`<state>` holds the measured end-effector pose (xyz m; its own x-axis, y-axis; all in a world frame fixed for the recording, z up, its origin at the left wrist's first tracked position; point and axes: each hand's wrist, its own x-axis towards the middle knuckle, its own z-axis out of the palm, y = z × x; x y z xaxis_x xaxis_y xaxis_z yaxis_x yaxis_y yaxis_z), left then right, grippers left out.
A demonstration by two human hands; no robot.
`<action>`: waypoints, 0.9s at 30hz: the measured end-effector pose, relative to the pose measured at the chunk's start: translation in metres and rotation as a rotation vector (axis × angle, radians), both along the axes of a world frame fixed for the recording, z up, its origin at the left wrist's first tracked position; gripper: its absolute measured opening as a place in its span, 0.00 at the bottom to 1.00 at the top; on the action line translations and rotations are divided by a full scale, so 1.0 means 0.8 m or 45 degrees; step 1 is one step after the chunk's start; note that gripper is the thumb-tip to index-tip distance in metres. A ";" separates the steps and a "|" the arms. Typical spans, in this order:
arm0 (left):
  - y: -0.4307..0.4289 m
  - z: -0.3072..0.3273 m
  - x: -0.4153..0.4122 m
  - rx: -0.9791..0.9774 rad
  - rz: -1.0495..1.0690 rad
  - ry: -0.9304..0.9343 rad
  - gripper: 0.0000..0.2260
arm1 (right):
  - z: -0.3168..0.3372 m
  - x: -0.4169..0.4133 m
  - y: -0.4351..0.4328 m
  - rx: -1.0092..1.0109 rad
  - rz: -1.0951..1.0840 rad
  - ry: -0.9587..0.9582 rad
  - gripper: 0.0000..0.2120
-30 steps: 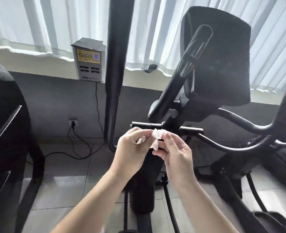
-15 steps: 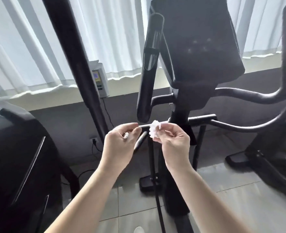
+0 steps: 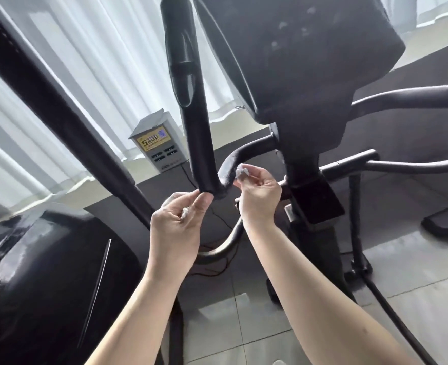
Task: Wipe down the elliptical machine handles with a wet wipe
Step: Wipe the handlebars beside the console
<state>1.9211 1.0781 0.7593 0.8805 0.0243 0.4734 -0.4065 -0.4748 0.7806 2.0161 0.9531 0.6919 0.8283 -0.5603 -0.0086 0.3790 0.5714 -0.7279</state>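
Note:
A black elliptical handle rises in the middle of the view and bends at its lower end toward the machine's post. My right hand pinches a small crumpled white wet wipe right beside that bend. My left hand is just below the handle's lower end, fingers curled round a small white scrap, its fingertips close to the handle. The dark console fills the upper right, and a second curved handle bar runs off to the right.
A thick black upright bar crosses diagonally at left. Another dark machine's housing sits at lower left. A grey charging box stands on the sill under white curtains. Cables and grey tiles lie below.
Both hands have drifted apart and risen to the handle's lower bend. The view has tilted and come closer to the machine. A white scrap now shows in my left hand.

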 end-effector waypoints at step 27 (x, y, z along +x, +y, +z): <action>0.006 0.013 -0.005 -0.039 -0.015 0.136 0.08 | 0.028 -0.101 -0.007 -0.472 0.165 -0.027 0.11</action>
<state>1.9172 1.0830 0.7701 0.9262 0.0264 0.3761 -0.3259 -0.4456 0.8338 1.9349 0.9479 0.7140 0.8903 -0.4126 0.1925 0.3380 0.3157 -0.8866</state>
